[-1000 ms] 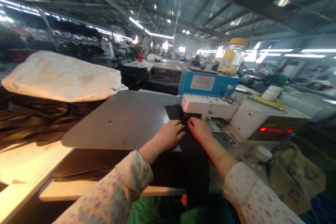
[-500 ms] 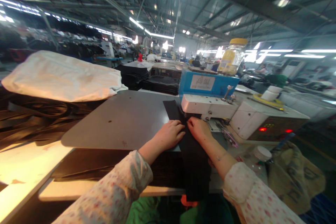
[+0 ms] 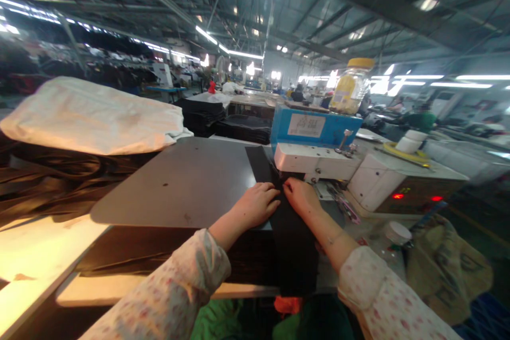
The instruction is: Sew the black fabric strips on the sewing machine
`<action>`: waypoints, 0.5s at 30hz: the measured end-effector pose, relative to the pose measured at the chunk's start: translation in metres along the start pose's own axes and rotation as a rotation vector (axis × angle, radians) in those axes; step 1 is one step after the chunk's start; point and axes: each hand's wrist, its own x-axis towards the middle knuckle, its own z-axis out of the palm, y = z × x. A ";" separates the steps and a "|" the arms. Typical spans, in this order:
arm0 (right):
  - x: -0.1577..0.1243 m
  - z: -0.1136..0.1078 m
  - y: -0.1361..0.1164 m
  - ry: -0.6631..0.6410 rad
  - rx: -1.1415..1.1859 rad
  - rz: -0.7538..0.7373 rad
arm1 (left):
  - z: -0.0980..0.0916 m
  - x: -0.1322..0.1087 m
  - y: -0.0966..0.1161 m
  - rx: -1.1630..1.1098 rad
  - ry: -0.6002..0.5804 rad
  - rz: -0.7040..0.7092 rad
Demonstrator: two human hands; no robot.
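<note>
A long black strip of material (image 3: 297, 244) runs under the head of a white-and-blue machine (image 3: 314, 159), which looks like a sewing machine. Its far end lies on the grey metal plate (image 3: 191, 186); the near end hangs over the table edge. My left hand (image 3: 258, 204) rests flat on the strip's left side, fingers stretched out and pressing down. With bent, closed fingers, my right hand (image 3: 300, 196) grips the strip's right edge just in front of the machine head. Its fingertips are partly hidden.
A white cloth bundle (image 3: 91, 117) lies on brown strips at the left. Black stacks (image 3: 243, 128) stand behind the plate. A yellow-lidded jar (image 3: 351, 87) tops the machine. Scissors (image 3: 348, 210) and a control box with red lights (image 3: 418, 196) are at the right.
The black strip has slid a little away from me, its far end further along the plate and its near end higher. Both hands stay in nearly the same place.
</note>
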 end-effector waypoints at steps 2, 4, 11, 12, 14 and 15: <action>0.000 0.001 0.000 -0.004 0.002 0.005 | 0.000 0.000 -0.001 -0.003 0.000 0.003; 0.000 0.001 0.000 0.004 0.004 0.002 | 0.000 0.000 -0.001 -0.006 0.001 0.002; -0.001 -0.003 -0.001 -0.017 0.008 0.010 | 0.003 0.000 -0.003 -0.017 0.007 -0.005; -0.001 -0.004 -0.001 -0.015 0.010 0.010 | 0.003 0.000 -0.003 -0.017 0.009 -0.003; -0.001 -0.004 -0.001 -0.011 0.015 0.007 | 0.004 0.000 -0.003 -0.016 0.013 -0.002; -0.001 -0.003 -0.001 -0.011 0.014 0.008 | 0.004 0.000 -0.003 -0.015 0.014 -0.004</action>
